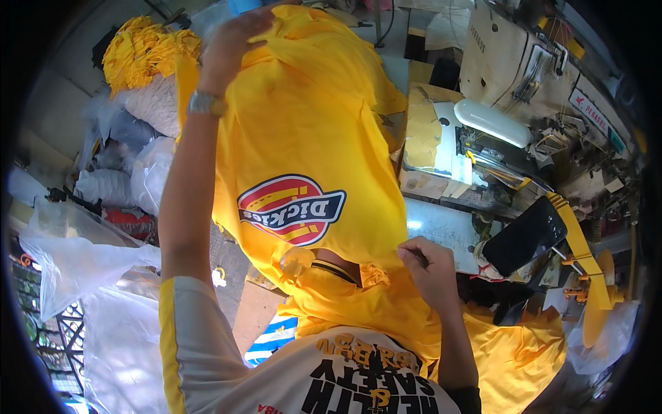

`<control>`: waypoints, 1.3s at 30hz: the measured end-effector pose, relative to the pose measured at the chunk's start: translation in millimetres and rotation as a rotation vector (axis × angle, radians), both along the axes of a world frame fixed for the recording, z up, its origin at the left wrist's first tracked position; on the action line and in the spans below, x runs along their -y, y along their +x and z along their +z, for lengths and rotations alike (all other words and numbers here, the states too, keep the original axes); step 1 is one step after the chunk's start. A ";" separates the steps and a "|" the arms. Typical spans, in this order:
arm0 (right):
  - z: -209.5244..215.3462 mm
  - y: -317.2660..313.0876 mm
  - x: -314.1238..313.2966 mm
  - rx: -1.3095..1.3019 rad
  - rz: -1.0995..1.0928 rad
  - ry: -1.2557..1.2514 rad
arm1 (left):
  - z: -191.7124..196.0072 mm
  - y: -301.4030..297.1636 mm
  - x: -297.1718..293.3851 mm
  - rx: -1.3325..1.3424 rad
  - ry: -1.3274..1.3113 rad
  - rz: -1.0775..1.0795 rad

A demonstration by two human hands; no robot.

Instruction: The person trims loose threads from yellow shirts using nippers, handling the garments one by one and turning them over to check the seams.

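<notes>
A yellow shirt (303, 124) is spread out in front of me, with a red and dark-blue printed badge (292, 210) on it, upside down from my side. My left hand (231, 47) reaches to its far left part, fingers closed on a fold of the cloth; the fingertips are partly hidden. At the near right edge of the shirt, my right hand (433, 272) has its fingers curled, pinching the border between thumb and forefinger. More yellow cloth (510, 352) lies across my lap and to the right.
To the right stands an industrial sewing machine (496, 58) with a white tube lamp (492, 123). A black phone (525, 236) is propped before it. Yellow cloth pieces (148, 54) are heaped at the far left, above clear plastic bags (153, 172).
</notes>
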State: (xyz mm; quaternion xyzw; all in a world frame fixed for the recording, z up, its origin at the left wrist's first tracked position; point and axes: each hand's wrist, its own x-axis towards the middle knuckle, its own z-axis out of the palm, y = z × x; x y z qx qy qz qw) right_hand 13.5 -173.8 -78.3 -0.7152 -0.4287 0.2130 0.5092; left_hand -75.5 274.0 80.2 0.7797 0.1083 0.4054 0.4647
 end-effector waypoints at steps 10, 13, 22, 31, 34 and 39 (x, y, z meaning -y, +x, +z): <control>-15.6 -1.5 -43.4 0.544 -0.123 -0.056 | -77.2 49.0 145.0 -0.305 1.419 -0.214; -8.4 3.9 -23.4 0.403 -0.105 0.060 | -64.0 45.5 163.1 -0.518 0.822 -0.271; 29.3 33.7 65.1 -0.373 0.032 -0.020 | -59.5 52.2 262.0 -0.110 0.642 -0.566; 43.3 22.8 -4.0 -0.153 -0.139 0.348 | -45.7 29.6 262.7 -0.228 0.639 -0.546; 36.4 12.2 -4.2 -0.263 -0.112 0.313 | -45.8 25.5 258.5 -0.205 0.591 -0.597; 16.7 16.4 2.4 -0.330 -0.004 0.149 | -45.7 45.0 248.8 -0.117 0.437 -0.522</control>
